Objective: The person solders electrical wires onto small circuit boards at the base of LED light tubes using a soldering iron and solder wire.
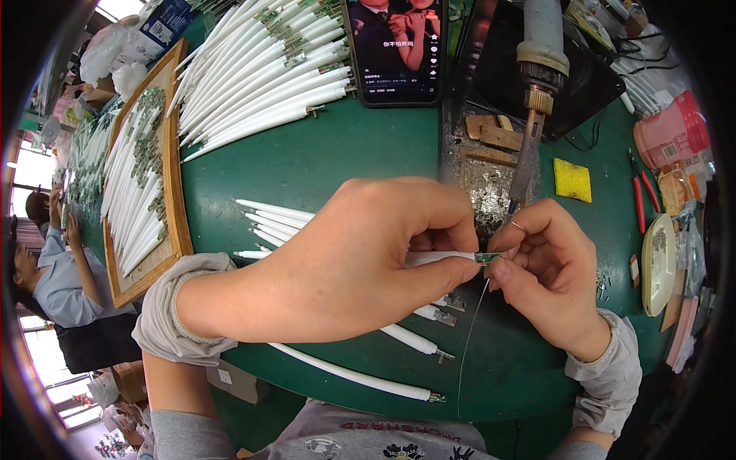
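My left hand (368,261) is closed, pinching a slim white tube (438,258) between thumb and fingers. A small green circuit board (483,258) sticks out of the tube's right end. My right hand (548,268) is closed at that board, thumb and forefinger pinched together. A thin silvery wire (469,333) runs down from its fingertips toward the table's near edge. Just above both hands, a soldering iron (529,146) points downward, its tip partly behind my right fingers. More white tubes (406,337) lie under and around my left hand.
A big fan of white tubes (261,77) covers the back left, beside a wood-framed tray (184,215) of similar tubes. A phone (399,96) stands at the back. On the right are a yellow sponge (572,180), red-handled pliers (639,199) and a pale dish (652,284). Another person (69,264) sits far left.
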`<state>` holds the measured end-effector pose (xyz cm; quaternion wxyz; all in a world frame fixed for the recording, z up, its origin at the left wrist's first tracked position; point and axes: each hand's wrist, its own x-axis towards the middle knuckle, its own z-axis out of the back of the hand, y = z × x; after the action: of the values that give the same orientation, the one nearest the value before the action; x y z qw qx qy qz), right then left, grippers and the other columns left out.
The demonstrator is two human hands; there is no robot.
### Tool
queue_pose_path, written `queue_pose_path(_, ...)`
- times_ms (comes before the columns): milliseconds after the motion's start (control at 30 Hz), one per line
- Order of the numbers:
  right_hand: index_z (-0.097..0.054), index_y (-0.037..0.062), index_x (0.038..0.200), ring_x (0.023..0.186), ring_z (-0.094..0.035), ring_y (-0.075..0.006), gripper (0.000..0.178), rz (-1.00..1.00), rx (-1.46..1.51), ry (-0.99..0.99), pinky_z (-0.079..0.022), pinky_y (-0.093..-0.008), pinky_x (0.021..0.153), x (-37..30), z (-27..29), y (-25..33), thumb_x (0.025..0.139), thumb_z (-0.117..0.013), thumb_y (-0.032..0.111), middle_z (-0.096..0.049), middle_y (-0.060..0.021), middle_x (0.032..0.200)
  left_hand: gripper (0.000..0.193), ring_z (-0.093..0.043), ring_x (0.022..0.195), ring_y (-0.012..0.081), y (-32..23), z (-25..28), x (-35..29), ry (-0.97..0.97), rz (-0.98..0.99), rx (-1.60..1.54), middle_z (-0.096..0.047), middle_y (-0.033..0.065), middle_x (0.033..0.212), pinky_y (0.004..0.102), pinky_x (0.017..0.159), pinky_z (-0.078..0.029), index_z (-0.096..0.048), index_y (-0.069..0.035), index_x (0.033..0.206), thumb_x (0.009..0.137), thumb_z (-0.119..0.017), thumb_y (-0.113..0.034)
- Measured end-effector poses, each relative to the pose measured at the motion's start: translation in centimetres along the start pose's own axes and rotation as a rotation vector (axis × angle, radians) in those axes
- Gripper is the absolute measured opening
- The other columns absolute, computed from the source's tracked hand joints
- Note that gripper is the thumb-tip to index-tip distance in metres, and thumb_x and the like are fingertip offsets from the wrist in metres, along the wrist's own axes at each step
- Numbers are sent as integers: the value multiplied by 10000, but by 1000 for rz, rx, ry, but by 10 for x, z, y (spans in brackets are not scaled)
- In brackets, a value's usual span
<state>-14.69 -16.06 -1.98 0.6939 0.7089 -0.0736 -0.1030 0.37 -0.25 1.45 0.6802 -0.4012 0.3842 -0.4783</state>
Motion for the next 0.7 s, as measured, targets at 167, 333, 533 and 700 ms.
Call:
queue_pose_path(167,-524,-5,971,748,-510,-23,212,-36,-2,-15,-424,-160,609,0,-1,3,797,-639,-44,-569,-21,876,106,-542,739,53,1,-2,1,-25,18,-67,-572,20,827,188,567,-423,-635,-3,899,823,-682,-61)
queue_pose_path(333,-520,-5,972,748,-508,-20,209,-52,16,-7,-422,-160,610,0,-2,4,802,-636,-40,-568,-17,871,105,-543,745,55,0,-3,-1,-37,22,-80,-571,24,822,192,574,-428,-631,0,893,824,-681,-61)
queue_pose_path(533,-515,-7,973,746,-503,-19,202,-45,19,-10,-417,-157,616,1,-2,5,811,-632,-42,-566,-20,872,78,-553,743,66,1,-4,3,-45,-1,-80,-572,25,813,207,607,-438,-623,6,878,824,-662,-34)
queue_pose_path(700,-450,5,1045,675,-529,-44,189,4,207,-49,-412,-168,560,2,-6,7,900,-560,55,-579,-60,800,42,-551,728,68,-3,-5,4,-69,45,-110,-571,28,797,218,616,-439,-617,9,850,822,-642,-9)
